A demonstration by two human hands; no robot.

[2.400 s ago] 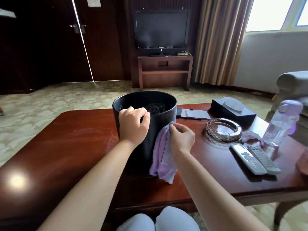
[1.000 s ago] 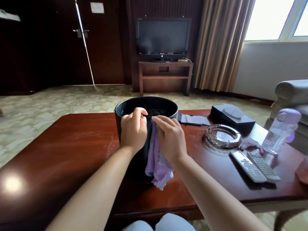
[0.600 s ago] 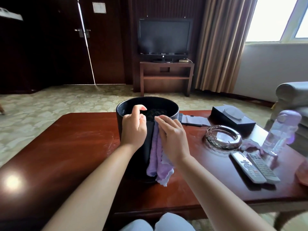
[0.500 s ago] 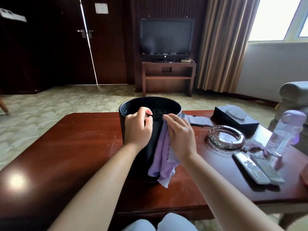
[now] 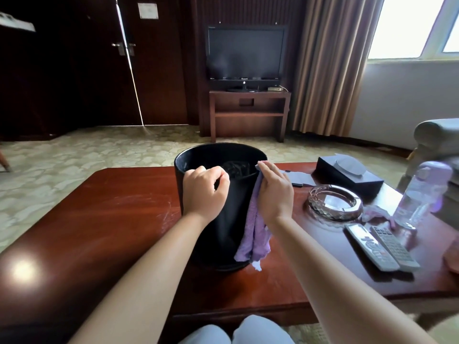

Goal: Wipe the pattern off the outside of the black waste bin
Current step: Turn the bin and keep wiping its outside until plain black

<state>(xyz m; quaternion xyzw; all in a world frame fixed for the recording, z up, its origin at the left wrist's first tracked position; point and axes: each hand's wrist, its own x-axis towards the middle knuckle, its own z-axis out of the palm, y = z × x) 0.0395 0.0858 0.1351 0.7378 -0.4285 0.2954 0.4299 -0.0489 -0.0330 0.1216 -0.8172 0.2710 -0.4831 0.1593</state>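
The black waste bin stands upright in the middle of the dark red wooden table. My left hand grips its near rim, fingers curled over the edge. My right hand presses a purple cloth flat against the bin's right outer wall, just below the rim. The cloth hangs down to the tabletop. No pattern shows on the bare black wall between my hands; the part under the cloth is hidden.
To the right on the table lie a glass ashtray, two remote controls, a black tissue box, a clear bottle with a purple cap and a small crumpled purple cloth. A pen and paper lie behind the bin.
My right hand slid the cloth from the near front wall, beside my left hand, around toward the bin's right side. The left hand kept its hold on the rim.
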